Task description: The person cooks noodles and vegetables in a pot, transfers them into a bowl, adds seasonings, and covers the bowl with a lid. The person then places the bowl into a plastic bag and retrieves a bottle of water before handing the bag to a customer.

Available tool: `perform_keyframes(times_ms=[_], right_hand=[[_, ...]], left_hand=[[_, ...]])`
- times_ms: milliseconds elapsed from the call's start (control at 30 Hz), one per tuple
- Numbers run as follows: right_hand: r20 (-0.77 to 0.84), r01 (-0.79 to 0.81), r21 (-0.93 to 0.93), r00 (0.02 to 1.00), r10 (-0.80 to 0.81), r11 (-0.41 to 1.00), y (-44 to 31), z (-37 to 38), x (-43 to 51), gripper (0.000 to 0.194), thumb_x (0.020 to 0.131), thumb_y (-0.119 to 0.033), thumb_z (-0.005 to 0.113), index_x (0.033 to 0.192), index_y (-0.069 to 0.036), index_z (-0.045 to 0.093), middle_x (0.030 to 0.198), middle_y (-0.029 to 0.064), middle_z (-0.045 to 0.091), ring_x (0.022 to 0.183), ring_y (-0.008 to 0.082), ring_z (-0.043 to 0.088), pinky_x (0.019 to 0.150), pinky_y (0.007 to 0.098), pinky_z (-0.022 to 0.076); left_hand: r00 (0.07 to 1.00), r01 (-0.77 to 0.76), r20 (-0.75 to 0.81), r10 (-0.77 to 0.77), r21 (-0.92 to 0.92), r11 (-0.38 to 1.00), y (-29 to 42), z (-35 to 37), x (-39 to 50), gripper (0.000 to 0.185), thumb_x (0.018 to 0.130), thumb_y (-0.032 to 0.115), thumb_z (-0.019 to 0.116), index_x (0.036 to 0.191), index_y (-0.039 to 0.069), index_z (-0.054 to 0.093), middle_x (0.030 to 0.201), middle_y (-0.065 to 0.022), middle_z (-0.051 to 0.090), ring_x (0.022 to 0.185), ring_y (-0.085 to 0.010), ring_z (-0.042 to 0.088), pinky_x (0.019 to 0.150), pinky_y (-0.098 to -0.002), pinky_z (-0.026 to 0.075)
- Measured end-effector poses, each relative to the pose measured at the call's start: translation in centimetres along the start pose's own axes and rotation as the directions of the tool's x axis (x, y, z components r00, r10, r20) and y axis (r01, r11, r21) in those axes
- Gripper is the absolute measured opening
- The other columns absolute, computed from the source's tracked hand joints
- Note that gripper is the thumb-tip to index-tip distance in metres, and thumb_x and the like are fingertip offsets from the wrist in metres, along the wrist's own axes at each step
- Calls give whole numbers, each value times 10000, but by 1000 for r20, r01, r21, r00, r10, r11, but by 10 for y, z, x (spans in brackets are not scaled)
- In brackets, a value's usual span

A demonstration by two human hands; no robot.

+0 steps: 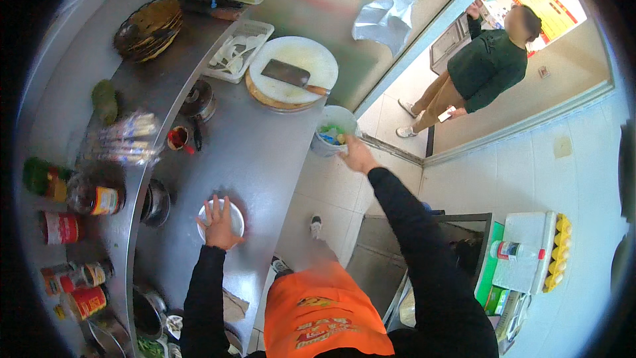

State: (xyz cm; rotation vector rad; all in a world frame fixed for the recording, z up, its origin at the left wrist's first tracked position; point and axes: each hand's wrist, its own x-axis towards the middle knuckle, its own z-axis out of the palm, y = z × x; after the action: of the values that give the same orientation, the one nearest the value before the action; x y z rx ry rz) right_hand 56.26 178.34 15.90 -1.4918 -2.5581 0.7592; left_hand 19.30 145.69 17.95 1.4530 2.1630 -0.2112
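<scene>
On the steel counter [258,149], my left hand [219,226] spreads its fingers over a round white bowl [240,219], touching its rim; what the bowl holds is mostly hidden. My right hand [358,153] reaches out at the rim of a waste bucket [325,147] on the floor, in which green and blue scraps show. A small yellowish thing [341,138] is at its fingertips; whether the fingers hold it cannot be told. Beyond, a cleaver [286,73] lies on a round white cutting board [318,59], beside a white plastic basket [271,30].
A shelf [164,104] with jars, wrapped chopsticks [126,139] and a wicker basket [151,27] runs along the left. A person [484,69] stands beyond the doorway. At the lower right are an egg tray [557,253] and a plastic bottle [519,251].
</scene>
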Motion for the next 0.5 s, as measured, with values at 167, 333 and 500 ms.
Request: perform_keyframes(times_ms=[167,333,500], right_hand=[[-186,-23,-203,982,-15,979,60,-78,94,788,816,-239,714,1500,-23,388,1515,349,355,1378,489,400,1117,508,396],[-327,-71,-466,940,-98,882,102,-148,224,811,801,-245,704,1531,-78,393,1535,389,295,1421,544,311,1183,567,264],[-374,-212,-760,916,-147,614,135,-210,314,701,921,-163,543,1584,-249,333,1641,295,155,1488,529,189,1183,626,214]], left_hand=[[952,300,-27,-306,-131,945,15,12,7,1404,592,511,921,1632,212,28,1676,-208,-88,1509,-537,-20,1034,-843,183],[826,521,-56,-560,-301,799,5,32,27,1424,582,690,846,1620,135,45,1643,-302,14,1480,-595,21,1092,-769,186],[856,488,-53,-515,-248,837,-8,38,24,1409,611,628,860,1602,27,58,1614,-359,92,1513,-514,60,1201,-658,80]])
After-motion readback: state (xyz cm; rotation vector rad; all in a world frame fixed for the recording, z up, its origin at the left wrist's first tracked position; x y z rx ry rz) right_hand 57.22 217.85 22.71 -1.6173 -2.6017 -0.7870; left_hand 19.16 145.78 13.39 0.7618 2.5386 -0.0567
